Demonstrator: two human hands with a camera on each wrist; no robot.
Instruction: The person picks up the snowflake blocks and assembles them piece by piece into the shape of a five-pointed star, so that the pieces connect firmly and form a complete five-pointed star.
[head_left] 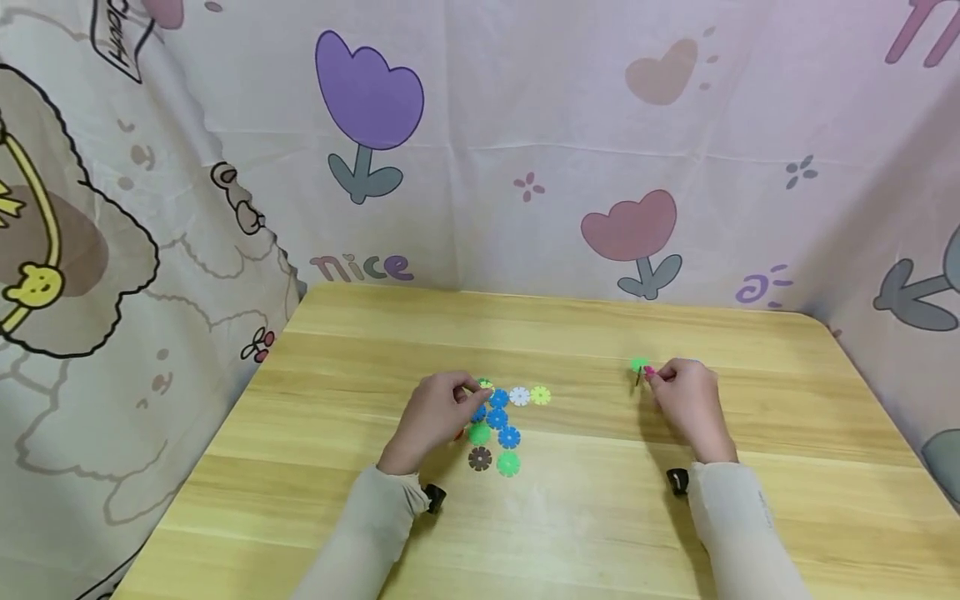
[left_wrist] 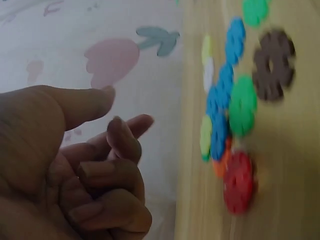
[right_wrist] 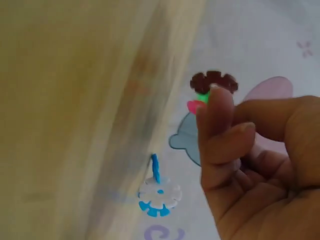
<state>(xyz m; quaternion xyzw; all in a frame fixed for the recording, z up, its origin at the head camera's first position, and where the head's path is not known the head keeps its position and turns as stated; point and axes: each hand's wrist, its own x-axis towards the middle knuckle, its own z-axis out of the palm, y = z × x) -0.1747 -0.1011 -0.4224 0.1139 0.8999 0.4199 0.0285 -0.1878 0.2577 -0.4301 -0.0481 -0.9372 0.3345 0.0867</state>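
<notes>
The right hand (head_left: 688, 404) pinches joined, notched discs (head_left: 640, 364); the left hand (head_left: 437, 410), fingers loosely curled, holds nothing near flat rosettes (head_left: 497, 418). Wood-grained desk (head_left: 570, 525); creased, flower-printed cloth (head_left: 495, 100) behind.

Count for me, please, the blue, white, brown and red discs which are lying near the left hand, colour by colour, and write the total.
Blue discs: 4
White disc: 1
Brown disc: 1
Red disc: 1
Total: 7
</notes>
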